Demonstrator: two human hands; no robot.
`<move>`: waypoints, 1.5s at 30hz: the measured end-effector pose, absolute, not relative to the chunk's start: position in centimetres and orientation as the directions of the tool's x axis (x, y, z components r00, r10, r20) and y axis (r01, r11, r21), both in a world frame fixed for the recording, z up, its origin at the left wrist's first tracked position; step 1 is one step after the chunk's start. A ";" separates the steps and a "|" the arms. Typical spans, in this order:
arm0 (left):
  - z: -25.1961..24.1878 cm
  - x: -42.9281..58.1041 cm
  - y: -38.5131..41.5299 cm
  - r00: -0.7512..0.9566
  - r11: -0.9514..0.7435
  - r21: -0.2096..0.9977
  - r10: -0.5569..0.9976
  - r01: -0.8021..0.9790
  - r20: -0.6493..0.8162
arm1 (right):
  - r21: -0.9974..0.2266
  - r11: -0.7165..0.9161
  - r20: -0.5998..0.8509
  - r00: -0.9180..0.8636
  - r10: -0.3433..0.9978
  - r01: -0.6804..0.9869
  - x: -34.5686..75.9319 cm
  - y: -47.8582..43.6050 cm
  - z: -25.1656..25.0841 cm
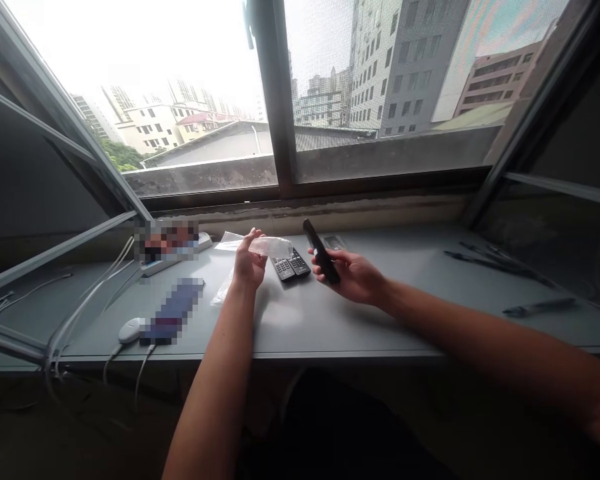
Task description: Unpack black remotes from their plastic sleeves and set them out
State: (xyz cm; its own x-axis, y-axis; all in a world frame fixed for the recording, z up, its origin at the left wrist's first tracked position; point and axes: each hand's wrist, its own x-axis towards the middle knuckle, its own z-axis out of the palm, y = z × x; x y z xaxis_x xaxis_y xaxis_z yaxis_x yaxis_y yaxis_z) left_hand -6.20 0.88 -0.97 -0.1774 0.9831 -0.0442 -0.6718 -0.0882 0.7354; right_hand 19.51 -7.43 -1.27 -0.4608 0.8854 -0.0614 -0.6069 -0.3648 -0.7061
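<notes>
My left hand (pixel 251 263) is closed on a clear plastic bag (pixel 275 247), which stretches out flat to both sides of the fingers. In my right hand (pixel 349 272) is a slim black remote control (pixel 321 252), held tilted above the desk with its narrow edge towards me. Black remote controls with many buttons (pixel 291 265) lie on the desk between the hands, partly covered by the bag. Behind my right hand, a dark item in clear wrapping (pixel 334 243) rests on the desk. More crumpled clear plastic (pixel 223 291) lies beside my left wrist.
A grey desk (pixel 380 340) runs below the window. At left are a power strip (pixel 175 260), a blurred-out phone-shaped object (pixel 173 313), a round white charger (pixel 131 330) and loose cables (pixel 75 320). Pens (pixel 537 307) and dark cables lie at right. Metal frame bars stand on both sides.
</notes>
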 end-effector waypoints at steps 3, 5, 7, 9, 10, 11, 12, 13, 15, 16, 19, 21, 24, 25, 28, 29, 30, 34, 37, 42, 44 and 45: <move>-1.0 -6.2 0.9 -0.182 -0.091 0.734 0.982 -0.673 -0.045 | -0.795 -0.253 -0.022 -0.391 0.920 -0.552 19.7 -7.0 -2.1; -1.0 -6.2 0.9 -0.187 -0.094 0.733 0.981 -0.674 -0.045 | -0.834 -0.183 0.023 -0.363 0.931 -0.521 19.7 -6.9 -2.7; -1.0 -6.3 0.9 -0.187 -0.095 0.736 0.981 -0.670 -0.044 | -0.858 -0.095 0.093 -0.335 0.938 -0.505 19.6 -6.9 -3.0; -1.0 -6.2 0.9 -0.186 -0.094 0.744 0.982 -0.661 -0.041 | -0.880 0.017 0.173 -0.287 0.942 -0.474 19.4 -7.0 -3.1; -0.9 -6.2 0.9 -0.185 -0.092 0.749 0.982 -0.656 -0.040 | -0.893 0.076 0.211 -0.263 0.942 -0.444 19.4 -7.0 -3.0; -0.9 -6.2 0.9 -0.184 -0.090 0.753 0.982 -0.651 -0.042 | -0.904 0.134 0.247 -0.241 0.939 -0.405 19.4 -7.1 -2.9; -0.8 -6.1 0.8 -0.184 -0.087 0.756 0.982 -0.648 -0.045 | -0.911 0.194 0.286 -0.217 0.933 -0.364 19.4 -7.1 -2.8; -0.8 -6.1 0.8 -0.184 -0.084 0.758 0.982 -0.647 -0.048 | -0.910 0.257 0.332 -0.199 0.922 -0.324 19.4 -7.1 -2.7; -0.7 -6.0 0.7 -0.188 -0.081 0.757 0.981 -0.648 -0.056 | -0.883 0.388 0.441 -0.188 0.877 -0.264 19.6 -6.9 -2.7; -0.6 -6.0 0.6 -0.188 -0.080 0.756 0.980 -0.649 -0.058 | -0.859 0.447 0.495 -0.187 0.848 -0.248 19.7 -6.8 -2.7; -0.6 -5.9 0.6 -0.184 -0.077 0.756 0.981 -0.649 -0.058 | -0.799 0.558 0.597 -0.191 0.779 -0.225 19.9 -6.6 -3.0; -0.6 -5.9 0.6 -0.179 -0.075 0.760 0.982 -0.646 -0.055 | -0.789 0.579 0.612 -0.188 0.768 -0.204 19.9 -6.6 -3.0; -0.6 -6.0 0.7 -0.179 -0.078 0.765 0.983 -0.639 -0.048 | -0.812 0.566 0.584 -0.167 0.795 -0.143 19.8 -7.0 -2.8; -0.6 -6.0 0.7 -0.178 -0.078 0.768 0.983 -0.635 -0.047 | -0.828 0.547 0.560 -0.152 0.814 -0.124 19.8 -7.1 -2.7; -0.6 -6.1 0.7 -0.182 -0.070 0.785 0.982 -0.616 -0.055 | -0.902 0.422 0.431 -0.132 0.892 -0.094 19.7 -7.4 -2.6; -0.6 -6.2 0.7 -0.186 -0.069 0.790 0.981 -0.609 -0.058 | -0.924 0.370 0.380 -0.131 0.916 -0.092 19.7 -7.4 -2.7; -0.6 -6.2 0.7 -0.190 -0.067 0.793 0.980 -0.605 -0.061 | -0.941 0.328 0.337 -0.127 0.933 -0.088 19.8 -7.2 -2.8; -0.7 -6.3 0.8 -0.200 -0.069 0.793 0.977 -0.605 -0.068 | -0.954 0.299 0.299 -0.070 0.952 -0.008 20.2 -6.1 -3.8; -0.8 -6.3 1.0 -0.202 -0.064 0.792 0.977 -0.608 -0.076 | -0.938 0.341 0.339 -0.045 0.940 0.058 20.4 -5.2 -4.3; -1.0 -6.2 1.0 -0.192 -0.069 0.804 0.980 -0.590 -0.056 | -0.910 0.402 0.398 -0.064 0.915 0.098 20.0 -5.4 -4.1; -1.1 -6.2 1.0 -0.186 -0.065 0.811 0.981 -0.581 -0.055 | -0.922 0.381 0.377 -0.065 0.924 0.072 19.8 -5.7 -3.9; -1.1 -6.2 1.0 -0.187 -0.064 0.814 0.981 -0.578 -0.056 | -0.924 0.377 0.373 -0.059 0.926 0.066 19.8 -5.9 -3.9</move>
